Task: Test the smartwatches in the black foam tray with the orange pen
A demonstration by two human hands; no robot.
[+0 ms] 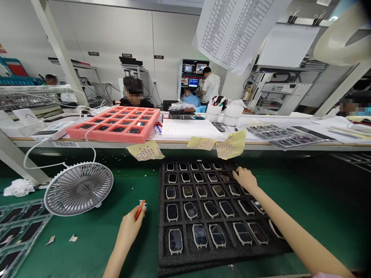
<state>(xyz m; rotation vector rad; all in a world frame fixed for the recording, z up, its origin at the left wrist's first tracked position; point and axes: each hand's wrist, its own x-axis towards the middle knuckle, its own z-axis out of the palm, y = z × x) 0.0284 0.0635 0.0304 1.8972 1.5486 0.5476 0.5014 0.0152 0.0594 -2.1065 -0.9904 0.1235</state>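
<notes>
A black foam tray lies on the green mat, its compartments holding rows of watch faces with pale frames, such as a watch at the front left. My left hand, left of the tray, pinches an orange tool and a small pale piece beside its tip. At the tray's upper right corner is my right hand, its fingers bent over the edge near a reddish-looking watch. Whether those fingers grip anything is hidden. My right forearm covers part of the tray's right columns.
A round fan stands at the left, above clear trays and small scraps. On the shelf sit a pink foam tray, papers and clear trays of parts. People are in the background.
</notes>
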